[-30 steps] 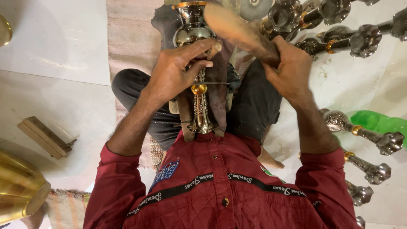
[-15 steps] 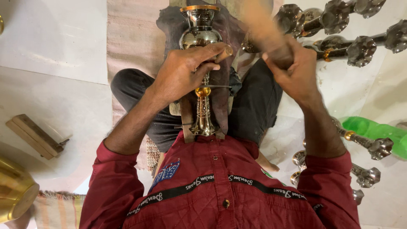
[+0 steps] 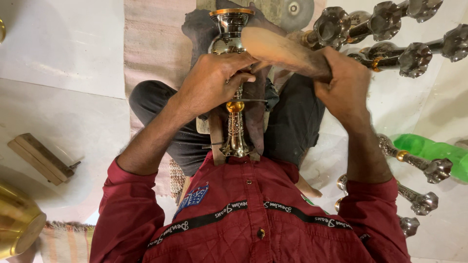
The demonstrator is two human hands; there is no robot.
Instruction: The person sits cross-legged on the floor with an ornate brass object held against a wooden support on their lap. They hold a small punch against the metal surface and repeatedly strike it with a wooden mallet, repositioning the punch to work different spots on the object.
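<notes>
Left hand [image 3: 214, 80] grips and partly hides a metal lamp [image 3: 233, 92]; right hand [image 3: 343, 83] clasps a wooden mallet [image 3: 278, 48], fist closed.

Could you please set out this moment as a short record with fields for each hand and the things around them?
Left hand: left hand grips the metal lamp stand, which lies along the lap.
Right hand: right hand grips a wooden mallet held across the stand's top.
Right side: similar metal stands lie on the white floor, with a green object.
Left side: wooden block; brass vessel.
</notes>
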